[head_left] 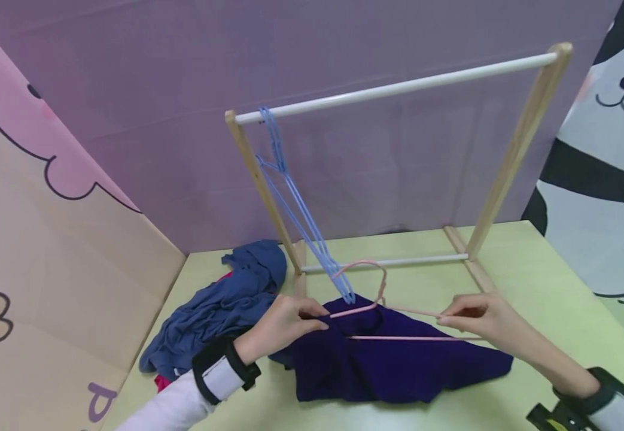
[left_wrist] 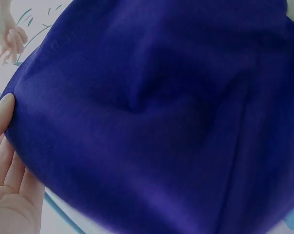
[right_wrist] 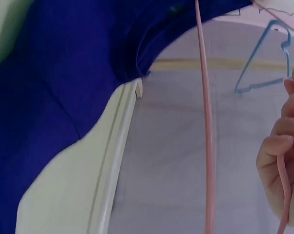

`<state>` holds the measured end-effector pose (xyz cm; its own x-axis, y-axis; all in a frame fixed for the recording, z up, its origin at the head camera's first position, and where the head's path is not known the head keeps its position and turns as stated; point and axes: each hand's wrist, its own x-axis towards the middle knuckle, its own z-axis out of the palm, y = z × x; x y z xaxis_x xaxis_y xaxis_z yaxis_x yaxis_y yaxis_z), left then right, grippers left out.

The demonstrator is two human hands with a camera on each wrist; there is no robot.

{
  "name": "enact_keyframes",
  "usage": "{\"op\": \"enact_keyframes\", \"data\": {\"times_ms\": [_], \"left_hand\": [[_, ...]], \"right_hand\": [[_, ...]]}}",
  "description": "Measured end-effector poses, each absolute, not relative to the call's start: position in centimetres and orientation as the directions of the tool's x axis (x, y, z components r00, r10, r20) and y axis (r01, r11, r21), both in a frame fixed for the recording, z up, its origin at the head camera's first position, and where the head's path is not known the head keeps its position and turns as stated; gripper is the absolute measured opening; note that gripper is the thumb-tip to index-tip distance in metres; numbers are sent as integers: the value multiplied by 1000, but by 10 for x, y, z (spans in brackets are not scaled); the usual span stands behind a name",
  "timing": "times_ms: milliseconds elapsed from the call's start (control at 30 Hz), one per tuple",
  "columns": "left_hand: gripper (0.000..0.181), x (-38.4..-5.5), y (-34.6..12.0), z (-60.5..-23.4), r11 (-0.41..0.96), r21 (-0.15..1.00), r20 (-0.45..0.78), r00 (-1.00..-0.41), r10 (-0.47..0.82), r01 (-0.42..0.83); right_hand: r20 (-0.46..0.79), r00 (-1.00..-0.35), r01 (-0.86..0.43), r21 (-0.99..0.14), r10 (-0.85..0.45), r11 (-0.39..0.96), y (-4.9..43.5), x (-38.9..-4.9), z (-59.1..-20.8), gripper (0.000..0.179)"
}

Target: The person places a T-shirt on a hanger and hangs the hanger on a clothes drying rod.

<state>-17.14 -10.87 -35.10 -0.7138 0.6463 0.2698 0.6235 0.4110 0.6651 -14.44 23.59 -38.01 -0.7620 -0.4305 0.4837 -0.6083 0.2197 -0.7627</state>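
A pink clothes hanger (head_left: 418, 338) is partly inside a dark purple-blue shirt (head_left: 387, 374); its left end is hidden in the cloth, and its hook and right side are outside. My left hand (head_left: 288, 323) pinches the shirt's shoulder over the hanger's left arm. In the left wrist view, the thumb (left_wrist: 2, 117) presses on the fabric's edge. With thumb and fingers my right hand (head_left: 481, 320) grips the bare right arm of the hanger. The right wrist view shows the neckline (right_wrist: 142, 53) beside the hanger's long bottom bar (right_wrist: 208, 146).
A wooden rack (head_left: 521, 143) with a white top rail (head_left: 398, 90) stands behind the shirt. Blue hangers (head_left: 309, 218) hang at the rail's left end, their lower ends close behind the shirt. A crumpled blue garment (head_left: 215, 305) lies left, with red cloth (head_left: 162, 382) under it.
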Motion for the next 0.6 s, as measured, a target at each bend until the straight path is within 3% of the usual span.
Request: {"op": "enact_keyframes", "data": {"times_ms": [600], "left_hand": [[14, -168, -93, -349, 367, 649, 326, -679, 658, 667]], "right_hand": [[381, -838, -506, -811, -391, 293, 191, -143, -402, 12]]}}
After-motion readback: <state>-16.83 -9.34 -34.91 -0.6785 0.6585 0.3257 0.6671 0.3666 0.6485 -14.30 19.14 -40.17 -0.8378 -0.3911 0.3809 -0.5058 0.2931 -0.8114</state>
